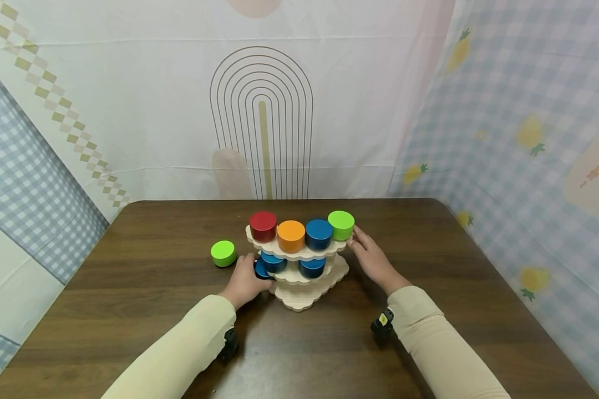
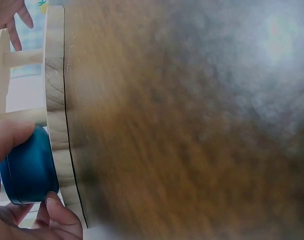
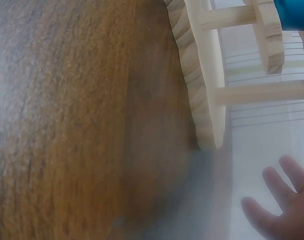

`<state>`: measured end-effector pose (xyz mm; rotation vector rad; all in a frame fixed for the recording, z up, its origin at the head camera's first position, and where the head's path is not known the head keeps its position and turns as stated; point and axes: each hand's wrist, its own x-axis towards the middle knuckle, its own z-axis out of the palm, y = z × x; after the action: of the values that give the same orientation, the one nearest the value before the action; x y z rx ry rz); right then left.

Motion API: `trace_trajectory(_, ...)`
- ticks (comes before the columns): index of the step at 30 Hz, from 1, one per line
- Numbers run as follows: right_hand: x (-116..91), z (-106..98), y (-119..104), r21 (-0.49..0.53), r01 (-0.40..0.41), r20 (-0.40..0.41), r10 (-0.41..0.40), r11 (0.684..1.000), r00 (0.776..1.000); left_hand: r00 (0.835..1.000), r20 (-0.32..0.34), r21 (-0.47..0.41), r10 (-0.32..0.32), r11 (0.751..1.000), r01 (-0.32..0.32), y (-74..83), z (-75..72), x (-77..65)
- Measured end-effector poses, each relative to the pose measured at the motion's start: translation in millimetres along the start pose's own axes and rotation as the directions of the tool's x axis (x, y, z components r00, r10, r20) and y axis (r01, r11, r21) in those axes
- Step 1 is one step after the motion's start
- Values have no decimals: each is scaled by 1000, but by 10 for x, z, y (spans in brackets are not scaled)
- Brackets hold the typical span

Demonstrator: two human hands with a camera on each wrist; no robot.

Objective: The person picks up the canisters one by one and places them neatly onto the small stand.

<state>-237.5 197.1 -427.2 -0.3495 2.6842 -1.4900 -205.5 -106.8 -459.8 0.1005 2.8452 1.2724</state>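
Observation:
A pale wooden three-tier stand (image 1: 299,302) with scalloped edges is at the middle of the table. My left hand (image 1: 246,282) grips a blue round tin (image 2: 32,167) between thumb and fingers, right at the bottom board (image 2: 56,90) on the left side. Along the top tier (image 1: 299,256) sit a red tin (image 1: 263,227), an orange tin (image 1: 291,236), a blue tin (image 1: 319,235) and a green tin (image 1: 341,225). Two more blue tins stand on the middle tier. By the top tier's right end is my right hand (image 1: 374,263), fingers extended and holding nothing.
Left of the stand, a loose green tin (image 1: 223,253) lies on the brown wooden table (image 1: 155,310), close to my left hand. A patterned cloth (image 1: 359,111) hangs behind the table's back edge, with checked cloth at both sides.

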Motion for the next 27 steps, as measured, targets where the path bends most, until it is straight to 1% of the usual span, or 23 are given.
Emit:
trace_trajectory(7,-4,-2,-2,5,2,1,-2,1000,1000,1000,-11,-16,-2,1000,2,0,-5,-5)
trace_trajectory(17,-7,-2,-7,-5,-18,-3,18,1000,1000,1000,-1,-30,-8,1000,8,6,-75,-51)
trace_trajectory(21,-6,-2,-8,0,-15,0,15,1000,1000,1000,1,-33,4,999,-4,-9,-118,-85)
trace_trajectory(27,-6,-3,-9,1,-7,-2,7,1000,1000,999,-21,-23,30,999,-30,-19,-229,-141)
